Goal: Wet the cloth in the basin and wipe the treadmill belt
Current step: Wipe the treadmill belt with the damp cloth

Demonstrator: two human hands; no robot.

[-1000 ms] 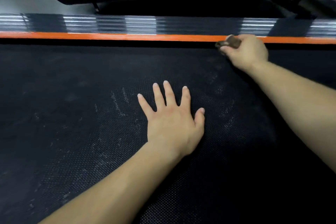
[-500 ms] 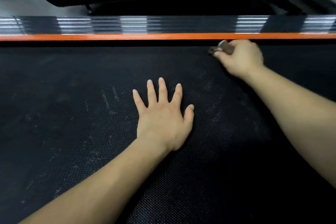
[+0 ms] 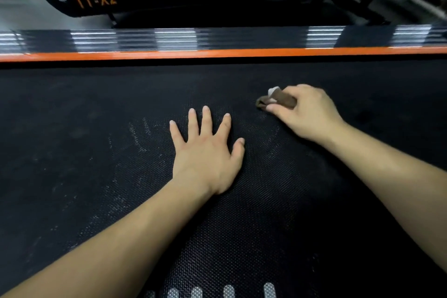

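On the belt [image 3: 72, 152], the left hand [image 3: 208, 152] lies palm down, fingers straight and spread. Right of it and slightly farther, the right hand [image 3: 307, 111] reaches in from the right, fingers curled round a brown cloth [image 3: 278, 100] that pokes out leftward, touching the belt.

Left hand [image 3: 205, 155] flat, fingers [image 3: 206, 121] splayed (right hand [image 3: 308, 113] round cloth [image 3: 283, 99])

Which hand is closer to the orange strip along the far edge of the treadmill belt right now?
Right. The right hand, gripping the brown cloth, sits on the black textured treadmill belt a little short of the orange strip; the left hand lies flat farther back.
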